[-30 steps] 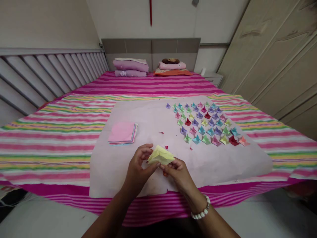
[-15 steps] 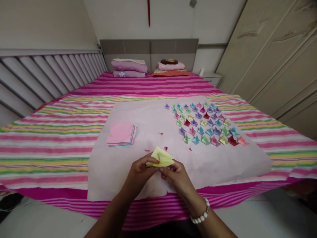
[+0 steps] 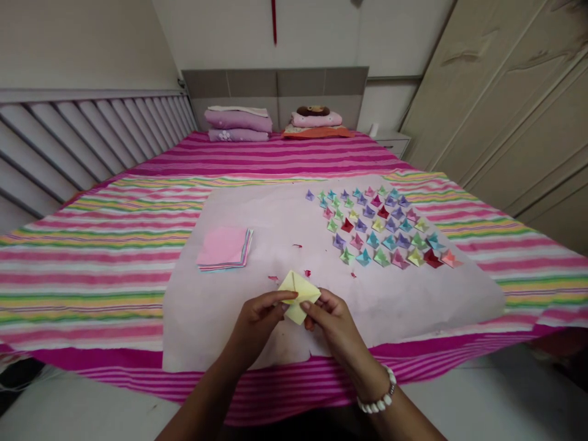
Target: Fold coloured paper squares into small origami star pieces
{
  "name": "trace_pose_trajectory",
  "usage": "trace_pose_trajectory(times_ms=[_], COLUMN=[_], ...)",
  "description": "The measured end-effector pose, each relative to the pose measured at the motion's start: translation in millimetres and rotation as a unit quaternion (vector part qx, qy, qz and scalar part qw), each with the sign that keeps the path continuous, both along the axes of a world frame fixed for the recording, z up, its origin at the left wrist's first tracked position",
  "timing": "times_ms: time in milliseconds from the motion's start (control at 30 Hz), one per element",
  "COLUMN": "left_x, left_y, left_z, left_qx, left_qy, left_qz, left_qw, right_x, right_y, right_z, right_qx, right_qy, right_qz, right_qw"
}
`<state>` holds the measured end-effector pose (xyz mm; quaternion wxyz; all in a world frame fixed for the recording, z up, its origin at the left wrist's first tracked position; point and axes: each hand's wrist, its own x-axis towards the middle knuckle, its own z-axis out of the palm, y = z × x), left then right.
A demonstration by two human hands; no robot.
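Both of my hands pinch a pale yellow folded paper piece (image 3: pixel 297 293) just above the near part of a large pale sheet (image 3: pixel 220 318) spread on the bed. My left hand (image 3: pixel 257 321) grips its left edge with thumb and fingers closed. My right hand (image 3: pixel 331 318), with a white bead bracelet on the wrist, holds its right edge. To the far right lie several small folded paper shapes (image 3: pixel 381 229) in many colours, set out in rows. A stack of square coloured papers (image 3: pixel 224 248), pink on top, lies to the left.
The bed has a pink, green and yellow striped cover (image 3: pixel 92 257). Folded bedding and pillows (image 3: pixel 239 122) sit by the headboard. A slatted rail (image 3: pixel 68 147) runs along the left, and a wardrobe (image 3: pixel 514 104) stands at the right. Small red paper scraps (image 3: pixel 307 273) dot the sheet.
The yellow paper has gone from a wide, opened-out shape to a flatter diamond shape between my fingers. My hands have dropped slightly toward the sheet.
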<state>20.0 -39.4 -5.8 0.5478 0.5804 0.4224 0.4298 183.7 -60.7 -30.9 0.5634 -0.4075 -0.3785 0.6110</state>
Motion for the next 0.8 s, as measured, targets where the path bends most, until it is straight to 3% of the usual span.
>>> trace_pose_trajectory(times_ms=[133, 267, 533, 800], left_x=[-4, -4, 4, 1], left_y=[-1, -3, -4, -7], left_z=[1.2, 7.2, 7.7, 7.6], left_qx=[0.046, 0.038, 0.030, 0.070], left_qy=[-0.002, -0.024, -0.002, 0.065], left_qz=[-0.055, -0.098, 0.004, -0.025], left_qw=[0.997, 0.994, 1.000, 0.995], right_x=[0, 0, 3, 6], right_y=[-1, -2, -5, -3], right_z=[1.5, 6.7, 15.9, 10.9], right_qx=[0.000, -0.008, -0.010, -0.016], right_qy=[0.033, 0.050, 0.108, -0.010], right_qz=[0.004, 0.004, 0.029, -0.009], right_qw=[0.999, 0.999, 0.994, 1.000])
